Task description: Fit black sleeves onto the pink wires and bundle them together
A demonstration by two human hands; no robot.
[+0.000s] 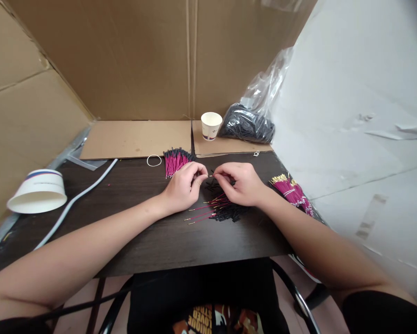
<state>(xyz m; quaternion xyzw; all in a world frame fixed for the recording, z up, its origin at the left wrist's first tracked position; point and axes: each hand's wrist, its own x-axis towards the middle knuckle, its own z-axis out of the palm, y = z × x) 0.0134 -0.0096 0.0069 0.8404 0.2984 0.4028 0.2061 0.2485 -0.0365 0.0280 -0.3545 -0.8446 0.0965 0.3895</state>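
Observation:
My left hand (184,187) and my right hand (240,183) meet over the middle of the dark wooden table (152,241), fingertips pinched together on a thin magenta wire with a gold tip (211,176). Just below them lie several loose magenta wires (208,209) and a small pile of short black sleeves (229,212). A bundle of magenta wires with black ends (175,160) lies behind my left hand. Another bundle with gold tips (291,190) lies at the table's right edge.
A paper cup (211,125) and a clear bag of black parts (247,123) stand at the back on cardboard. A white rubber band (154,160) lies nearby. An overturned paper bowl (37,191) and a white cable (72,202) sit left. Cardboard walls enclose the table.

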